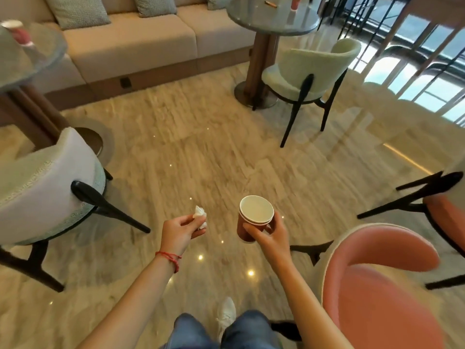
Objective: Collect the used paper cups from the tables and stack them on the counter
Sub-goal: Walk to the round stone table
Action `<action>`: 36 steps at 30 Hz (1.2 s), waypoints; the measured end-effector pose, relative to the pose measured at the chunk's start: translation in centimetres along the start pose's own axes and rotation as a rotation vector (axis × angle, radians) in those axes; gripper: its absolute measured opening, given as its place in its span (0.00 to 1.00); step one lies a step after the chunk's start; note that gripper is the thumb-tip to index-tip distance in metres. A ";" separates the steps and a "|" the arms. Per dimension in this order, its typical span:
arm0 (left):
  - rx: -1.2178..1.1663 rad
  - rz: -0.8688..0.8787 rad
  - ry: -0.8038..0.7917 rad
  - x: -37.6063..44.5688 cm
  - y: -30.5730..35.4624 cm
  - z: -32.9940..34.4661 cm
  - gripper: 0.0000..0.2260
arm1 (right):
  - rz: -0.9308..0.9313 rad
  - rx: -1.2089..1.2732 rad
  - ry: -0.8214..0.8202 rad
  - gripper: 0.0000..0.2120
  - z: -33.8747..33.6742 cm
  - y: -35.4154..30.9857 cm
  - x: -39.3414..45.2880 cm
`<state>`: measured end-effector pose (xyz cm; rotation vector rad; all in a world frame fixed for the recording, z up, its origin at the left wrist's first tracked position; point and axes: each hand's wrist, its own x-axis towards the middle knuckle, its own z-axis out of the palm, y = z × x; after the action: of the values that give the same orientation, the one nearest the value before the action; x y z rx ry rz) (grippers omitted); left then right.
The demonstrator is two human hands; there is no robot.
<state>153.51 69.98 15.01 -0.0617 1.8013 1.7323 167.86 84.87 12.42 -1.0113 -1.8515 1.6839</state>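
Observation:
My right hand (270,234) grips a stack of two nested red paper cups (249,222) with white insides, held upright over the floor. My left hand (180,229) pinches a crumpled white tissue (200,216). Another red paper cup (296,2) stands on the round grey table (271,21) at the far right. On the round table (30,54) at the far left stands a blurred red cup (16,32). No counter is in view.
A pale green chair (309,69) stands by the far table, a grey chair (47,187) at the left, and pink chairs (382,285) at the right. A beige sofa (141,41) lines the back. Glossy stone floor stretches ahead. My shoe (226,313) shows below.

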 end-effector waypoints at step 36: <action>-0.193 0.065 0.400 56.3 26.0 -7.1 0.03 | -0.052 0.035 -0.436 0.33 34.9 -12.1 60.2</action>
<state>94.02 88.55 11.52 -0.4638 1.9179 2.0469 101.09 107.67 9.43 -0.6055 -2.0782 2.0167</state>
